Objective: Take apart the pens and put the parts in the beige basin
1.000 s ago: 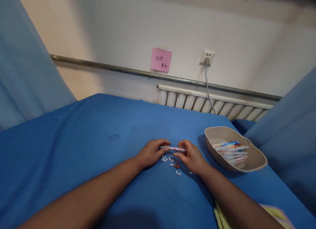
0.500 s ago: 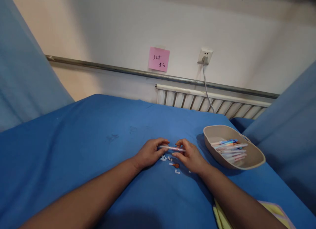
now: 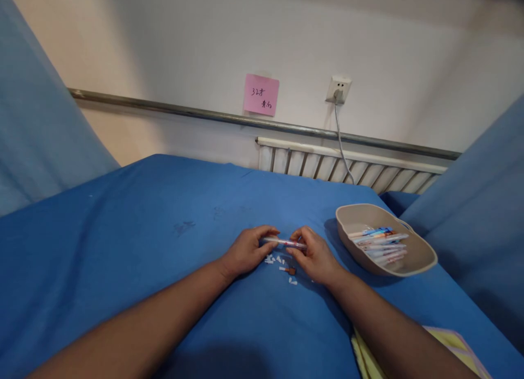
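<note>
A slim, pale pen with red marks lies crosswise between my hands, just above the blue cloth. My left hand pinches its left end between thumb and fingers. At the other end, my right hand is closed round it the same way. Below the pen, several small white pieces are scattered on the cloth. Among them sits a small orange-brown piece with a white tip, close to my right thumb. Two more white bits lie nearer to me.
At the right, a beige basket holds several pens. A yellow cloth lies under my right forearm. Behind the blue-covered surface are a radiator, a metal rail and a corded socket. Blue curtains hang on both sides.
The pen has turned a little between my fingers, so its red marks show differently. Both hands keep their hold. The whole view has shifted slightly.
</note>
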Demonstrator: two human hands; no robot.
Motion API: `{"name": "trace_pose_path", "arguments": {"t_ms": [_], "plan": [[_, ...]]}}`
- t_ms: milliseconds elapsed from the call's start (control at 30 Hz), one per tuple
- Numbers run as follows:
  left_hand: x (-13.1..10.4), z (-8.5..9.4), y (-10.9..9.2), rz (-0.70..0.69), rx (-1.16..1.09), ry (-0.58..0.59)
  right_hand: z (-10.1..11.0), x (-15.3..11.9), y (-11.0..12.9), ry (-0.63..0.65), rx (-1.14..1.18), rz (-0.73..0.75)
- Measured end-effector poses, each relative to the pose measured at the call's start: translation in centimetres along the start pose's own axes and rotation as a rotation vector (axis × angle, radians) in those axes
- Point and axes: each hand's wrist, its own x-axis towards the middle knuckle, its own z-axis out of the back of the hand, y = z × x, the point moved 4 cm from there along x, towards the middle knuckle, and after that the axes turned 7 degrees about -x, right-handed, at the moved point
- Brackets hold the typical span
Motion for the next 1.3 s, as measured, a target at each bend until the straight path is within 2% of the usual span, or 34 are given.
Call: {"name": "trace_pose_path", "arguments": {"t_ms": [133, 300, 367, 500, 633, 767, 1100, 1167, 1300], "plan": [[0.0, 0.0, -0.3, -0.007, 0.001, 0.000, 0.1, 0.0, 0.1, 0.018, -0.066, 0.065], [-0.2, 0.0, -1.1, -0.092, 0.120, 0.032, -0.7, 0.1, -0.9, 0.080, 0.053, -0.081], [-0.2, 0.0, -1.0, -0.093, 0.128, 0.029, -0.8, 0.1, -0.9, 0.066, 0.110, -0.107], [-0.1, 0.1, -0.5, -0.069, 0.096, -0.010, -0.1, 0.1, -0.4, -0.025, 0.061, -0.036], [0.0, 0.0, -0.4, -0.064, 0.099, 0.000, 0.3, 0.2, -0.1, -0.050, 0.023, 0.035], [0.0, 0.0, -0.8, -0.099, 0.143, 0.037, 0.2, 0.2, -0.4, -0.042, 0.089, -0.035], [0.0, -0.1, -1.7, -0.190, 0.278, 0.107, -1.3, 0.5, -1.2, 0.120, 0.398, -0.242], [0.1, -0.1, -1.8, -0.192, 0.282, 0.112, -1.3, 0.7, -1.3, 0.097, 0.391, -0.232], [0.6, 0.3, -1.3, -0.118, 0.261, 0.080, -0.8, 1.2, -1.2, -0.022, 0.230, -0.189]]}}
